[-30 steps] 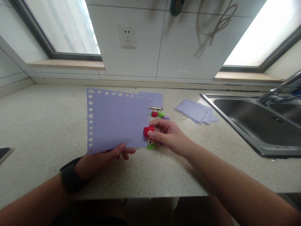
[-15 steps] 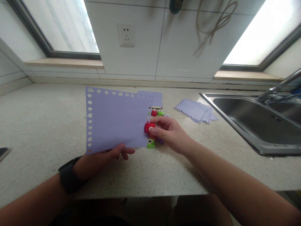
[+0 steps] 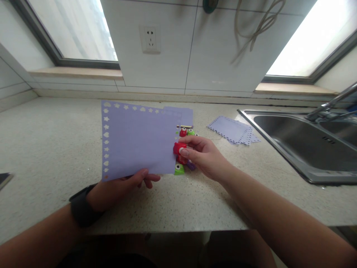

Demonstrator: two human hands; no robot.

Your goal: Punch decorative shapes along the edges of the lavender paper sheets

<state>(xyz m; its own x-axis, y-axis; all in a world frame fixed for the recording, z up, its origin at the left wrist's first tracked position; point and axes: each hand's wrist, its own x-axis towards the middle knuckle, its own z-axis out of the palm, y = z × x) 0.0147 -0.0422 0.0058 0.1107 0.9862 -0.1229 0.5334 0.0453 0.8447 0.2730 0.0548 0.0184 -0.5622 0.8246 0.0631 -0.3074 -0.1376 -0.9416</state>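
My left hand (image 3: 139,178) pinches the lower edge of a purple sheet of paper (image 3: 139,141), thumb in front and fingers behind. Small hearts, stars and other shapes are cut out along its left and top edges, and a few show on the right edge. My right hand (image 3: 202,154) is closed on a red craft punch (image 3: 180,149), thumb on its white button, at the sheet's right edge. Whether the paper sits in the punch's slot I cannot tell. Behind lie another red punch (image 3: 183,132) and a green punch (image 3: 179,169), partly hidden.
Another purple sheet (image 3: 186,116) lies behind the held one. To the right, a stack of purple sheets with cut edges (image 3: 230,128) rests on the speckled counter (image 3: 55,141), beside a steel sink (image 3: 295,141). A dark flat object (image 3: 5,179) is at the far left.
The red punch in my right hand has shifted slightly right and up, outward along the sheet's right edge. My left hand and the sheet have hardly moved.
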